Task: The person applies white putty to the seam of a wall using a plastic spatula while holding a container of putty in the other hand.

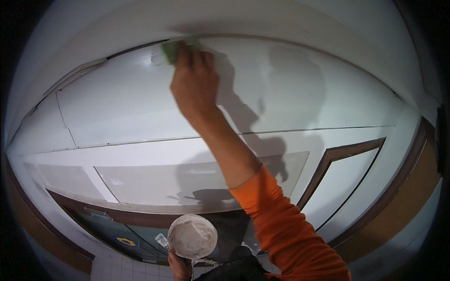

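High on the white wall panel (140,102), my right hand (197,73) grips a green plastic filler spreader (170,52). Its blade is against the panel close to the joint with the ceiling, though the far part is blurred and hidden by my fingers. A wet, shiny smear of filler (156,59) lies just left of it. Low in the view, my left hand (180,265) holds up a round tub (193,236) of pale filler paste by its side. Paste coats the tub's inner wall.
An open gap (137,48) runs along the ceiling edge to the left. Below are a brown-framed glass door (144,233), a brown-trimmed panel (355,172) and a tiled floor (116,263). The ceiling (246,17) curves close overhead.
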The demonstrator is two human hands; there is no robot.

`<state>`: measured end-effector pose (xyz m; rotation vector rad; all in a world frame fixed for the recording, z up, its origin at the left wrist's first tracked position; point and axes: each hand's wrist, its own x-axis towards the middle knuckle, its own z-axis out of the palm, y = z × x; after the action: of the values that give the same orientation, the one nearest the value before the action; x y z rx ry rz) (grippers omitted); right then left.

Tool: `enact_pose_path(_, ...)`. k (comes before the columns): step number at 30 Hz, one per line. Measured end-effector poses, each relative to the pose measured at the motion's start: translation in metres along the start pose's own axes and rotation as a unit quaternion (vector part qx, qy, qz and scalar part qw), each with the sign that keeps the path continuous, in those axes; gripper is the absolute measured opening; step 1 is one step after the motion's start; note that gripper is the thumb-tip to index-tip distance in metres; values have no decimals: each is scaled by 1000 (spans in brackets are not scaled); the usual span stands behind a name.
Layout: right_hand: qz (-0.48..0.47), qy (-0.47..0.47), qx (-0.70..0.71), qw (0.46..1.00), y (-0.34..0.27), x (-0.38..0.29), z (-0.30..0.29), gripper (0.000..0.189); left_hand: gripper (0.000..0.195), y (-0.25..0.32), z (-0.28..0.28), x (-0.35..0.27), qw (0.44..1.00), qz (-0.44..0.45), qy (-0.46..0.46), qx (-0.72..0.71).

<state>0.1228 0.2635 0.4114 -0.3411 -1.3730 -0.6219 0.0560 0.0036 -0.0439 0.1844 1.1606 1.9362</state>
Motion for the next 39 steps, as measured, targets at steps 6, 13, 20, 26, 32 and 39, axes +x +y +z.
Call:
enact_pose_path(6,-11,-71,122,990,-73,-4,48,36,65,-25,-28,12,995,38,-51,-72)
enact_pose_path(13,71,-46,384,919,-42,-28,-26,31,59,9,8,-24,926,203,-12,317)
enact_pose_path(20,309,234,172,906,164,-43,-176,24,50,18,14,-17,861,282,-64,419)
enact_pose_path(26,202,183,44,961,274,-17,-232,21,58,-6,1,27,982,103,-73,137)
enact_pose_path(32,206,151,-85,963,290,0,-224,20,67,-5,6,30,993,12,-116,22)
enact_pose_path(39,197,152,-151,957,286,11,-211,21,66,-5,6,28,994,-6,-107,1)
